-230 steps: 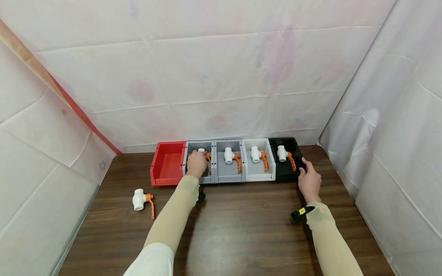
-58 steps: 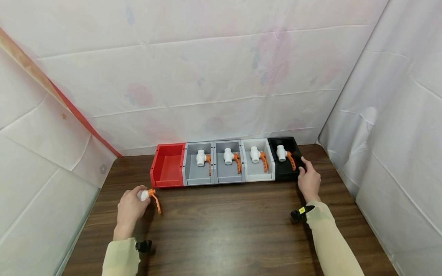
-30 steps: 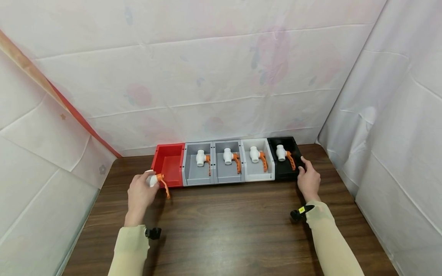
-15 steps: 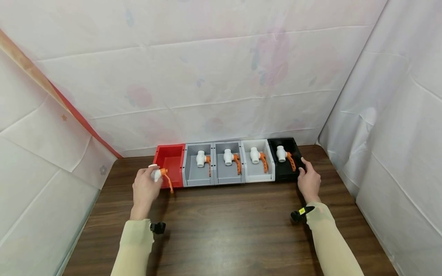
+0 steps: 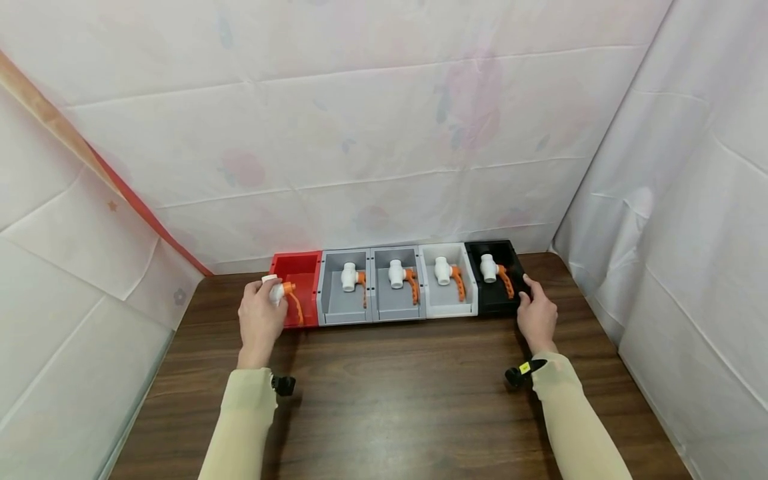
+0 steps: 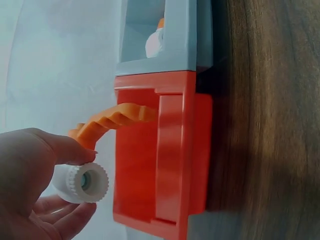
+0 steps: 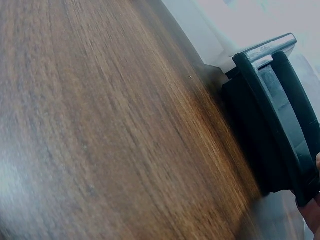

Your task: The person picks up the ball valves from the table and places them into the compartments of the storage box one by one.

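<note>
My left hand (image 5: 262,319) pinches a ball valve (image 6: 82,181) by its white body, thumb on one side and fingers on the other. The valve's orange handle (image 6: 112,117) hangs over the red bin (image 5: 303,273), at its left front part. The valve is held above the bin, not resting in it. My right hand (image 5: 538,319) grips the right side wall of the black bin (image 5: 501,308), thumb at the inner side. Only its fingertips show in the right wrist view, at the black bin's corner (image 7: 300,192).
Two grey bins (image 5: 345,313) and a white bin (image 5: 451,309) stand between the red and black ones in one row. Each of these and the black bin holds one orange-handled valve (image 5: 396,274). Behind them rises a cloth backdrop (image 5: 384,133); brown tabletop (image 5: 390,387) lies in front.
My left hand left the second bin, picked the loose valve off the table at left, and carried it forward and right to the red bin. The right hand stayed at the black bin.
</note>
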`<act>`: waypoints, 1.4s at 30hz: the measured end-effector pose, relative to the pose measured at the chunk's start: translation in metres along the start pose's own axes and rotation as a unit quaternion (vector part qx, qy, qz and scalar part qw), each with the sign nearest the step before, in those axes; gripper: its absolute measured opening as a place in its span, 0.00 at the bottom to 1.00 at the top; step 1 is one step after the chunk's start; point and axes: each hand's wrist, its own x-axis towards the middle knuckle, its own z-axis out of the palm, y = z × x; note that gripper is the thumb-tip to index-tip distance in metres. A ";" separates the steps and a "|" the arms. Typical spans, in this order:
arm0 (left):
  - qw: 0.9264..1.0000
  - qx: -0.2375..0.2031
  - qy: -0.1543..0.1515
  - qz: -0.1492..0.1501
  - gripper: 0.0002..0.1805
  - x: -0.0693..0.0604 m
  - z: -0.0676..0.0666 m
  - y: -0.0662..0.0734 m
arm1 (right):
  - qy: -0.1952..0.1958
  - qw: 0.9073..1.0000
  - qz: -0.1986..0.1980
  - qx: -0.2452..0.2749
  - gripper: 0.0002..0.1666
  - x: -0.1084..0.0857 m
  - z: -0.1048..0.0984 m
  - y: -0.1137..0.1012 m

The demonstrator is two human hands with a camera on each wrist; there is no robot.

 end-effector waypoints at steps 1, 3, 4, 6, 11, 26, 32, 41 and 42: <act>1.000 -0.002 0.002 0.001 0.24 0.001 0.002 0.000 | 0.000 1.000 0.000 0.000 0.25 0.000 0.000 0.000; 1.000 -0.003 0.014 0.013 0.23 0.002 0.006 0.000 | 0.000 1.000 -0.001 0.001 0.25 0.000 0.000 -0.001; 1.000 -0.003 0.019 0.020 0.22 0.003 0.009 0.000 | 0.000 1.000 -0.001 0.001 0.25 0.000 0.000 -0.001; 0.999 -0.001 0.024 0.032 0.22 0.005 0.012 0.000 | 0.001 1.000 -0.001 0.001 0.25 0.000 0.000 -0.001; 0.999 0.006 0.023 0.046 0.22 0.013 0.017 0.000 | 0.001 1.000 0.003 0.000 0.25 0.000 0.001 0.000; 0.998 0.009 0.016 0.053 0.24 0.029 0.028 0.007 | 0.006 1.000 0.001 -0.004 0.25 0.000 0.002 0.001; 1.000 -0.007 -0.002 0.025 0.22 0.034 0.037 0.005 | 0.008 1.000 0.000 0.001 0.25 0.000 0.002 0.002; 1.000 0.002 -0.024 0.017 0.23 0.043 0.052 0.003 | -0.001 1.000 0.013 -0.008 0.25 0.002 0.003 0.003; 0.999 0.003 -0.025 0.019 0.23 0.044 0.054 0.002 | -0.002 1.000 0.015 -0.008 0.25 0.002 0.003 0.003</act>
